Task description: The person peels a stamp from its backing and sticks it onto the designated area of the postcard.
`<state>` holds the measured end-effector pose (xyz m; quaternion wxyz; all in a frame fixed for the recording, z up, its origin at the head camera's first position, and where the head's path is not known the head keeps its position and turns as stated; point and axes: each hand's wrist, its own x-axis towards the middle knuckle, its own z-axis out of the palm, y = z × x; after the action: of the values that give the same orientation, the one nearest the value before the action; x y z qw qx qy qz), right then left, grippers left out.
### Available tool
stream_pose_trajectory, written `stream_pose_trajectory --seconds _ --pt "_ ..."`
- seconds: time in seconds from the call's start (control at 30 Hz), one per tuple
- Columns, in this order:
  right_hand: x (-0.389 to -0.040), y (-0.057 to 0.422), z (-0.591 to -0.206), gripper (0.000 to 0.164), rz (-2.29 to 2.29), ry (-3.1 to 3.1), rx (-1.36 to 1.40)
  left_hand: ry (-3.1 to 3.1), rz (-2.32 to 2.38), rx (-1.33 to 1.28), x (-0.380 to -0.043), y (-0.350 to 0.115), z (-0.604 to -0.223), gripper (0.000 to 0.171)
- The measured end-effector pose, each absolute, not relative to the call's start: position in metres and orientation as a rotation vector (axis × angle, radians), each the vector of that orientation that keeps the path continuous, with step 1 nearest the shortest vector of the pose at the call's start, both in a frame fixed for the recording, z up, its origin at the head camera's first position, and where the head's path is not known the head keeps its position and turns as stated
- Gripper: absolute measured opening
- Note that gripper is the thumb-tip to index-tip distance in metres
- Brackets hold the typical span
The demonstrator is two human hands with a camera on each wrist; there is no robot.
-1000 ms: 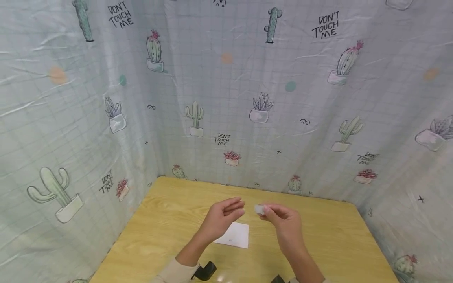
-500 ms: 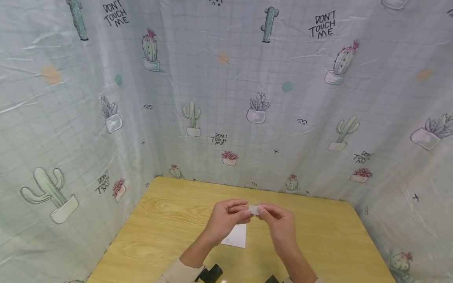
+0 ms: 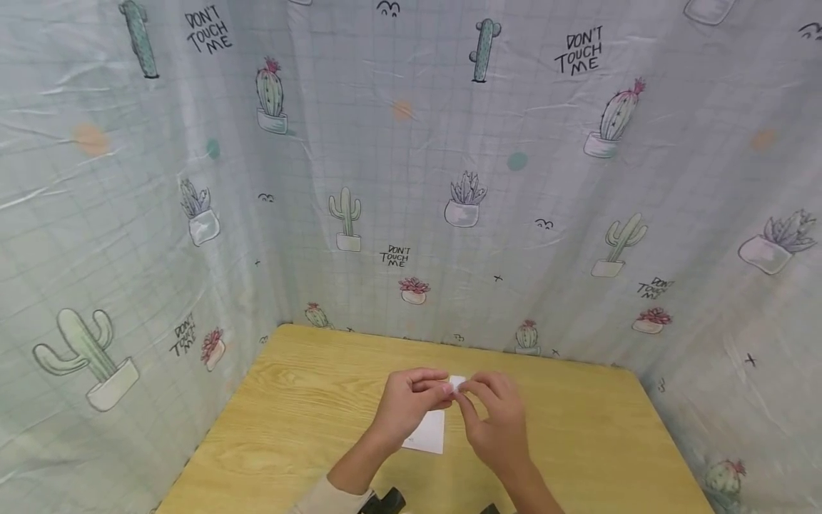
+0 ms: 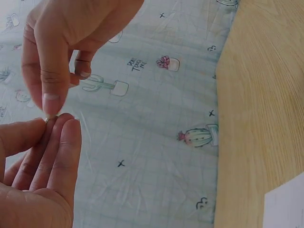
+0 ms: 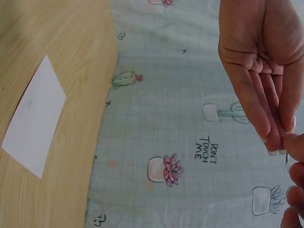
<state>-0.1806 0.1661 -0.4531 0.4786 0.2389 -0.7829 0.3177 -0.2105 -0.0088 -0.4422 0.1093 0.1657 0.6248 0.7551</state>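
A small flat white piece [image 3: 457, 381], its kind too small to tell, is held up above the table between both hands. My left hand [image 3: 404, 408] pinches its left side between thumb and fingers. From the right, my right hand [image 3: 497, 425] pinches it with thumb and forefinger. In the left wrist view the fingertips of the left hand [image 4: 45, 161] and the right hand [image 4: 61, 57] meet, hiding most of the piece. The right wrist view shows only a thin dark edge at the fingertips.
Below the hands a white rectangular sheet [image 3: 427, 432] with a tiny mark lies on the yellow wood-grain table [image 3: 289, 400]. A cactus-print curtain [image 3: 385, 157] surrounds the table's back and sides. A black wrist device [image 3: 385, 500] shows at the left cuff.
The right hand has brought the white piece leftward to the left hand, which now pinches it too. The right hand's fingers have shifted their grip, and the piece now stands more upright.
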Motion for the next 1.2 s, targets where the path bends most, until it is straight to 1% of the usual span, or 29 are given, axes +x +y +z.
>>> stream_pose_trajectory --seconds 0.2,0.37,0.43,0.67,0.8,0.9,0.93,1.03,1.13,1.2 --pt "-0.180 0.167 -0.451 0.024 0.708 -1.976 0.653 1.840 2.200 0.501 -0.209 -0.010 -0.443 0.036" --pt "-0.180 0.170 -0.448 0.019 0.686 -2.016 0.673 1.897 2.175 0.508 -0.210 -0.009 -0.441 0.033" --pt "-0.180 0.170 -0.447 0.019 0.689 -2.008 0.685 1.930 2.157 0.522 -0.209 -0.009 -0.440 0.033" --pt "-0.179 0.169 -0.446 0.024 0.594 -1.994 0.700 2.272 1.999 0.662 -0.206 -0.009 -0.440 0.030" --pt "-0.179 0.167 -0.447 0.021 0.573 -1.979 0.681 2.487 1.910 0.783 -0.203 -0.008 -0.440 0.027" --pt "-0.180 0.165 -0.448 0.005 0.575 -1.962 0.662 2.594 1.869 0.867 -0.201 -0.006 -0.439 0.025" --pt "-0.180 0.164 -0.449 0.002 0.579 -1.956 0.658 2.619 1.863 0.891 -0.201 -0.006 -0.439 0.024" --pt "-0.180 0.162 -0.451 0.009 0.584 -1.957 0.633 2.682 1.859 0.954 -0.199 -0.005 -0.440 0.021" --pt "-0.179 0.161 -0.452 0.003 0.597 -1.975 0.595 2.698 1.888 0.994 -0.199 -0.004 -0.441 0.020" --pt "-0.178 0.160 -0.452 0.008 0.618 -1.986 0.572 2.692 1.922 0.997 -0.198 -0.003 -0.443 0.020"
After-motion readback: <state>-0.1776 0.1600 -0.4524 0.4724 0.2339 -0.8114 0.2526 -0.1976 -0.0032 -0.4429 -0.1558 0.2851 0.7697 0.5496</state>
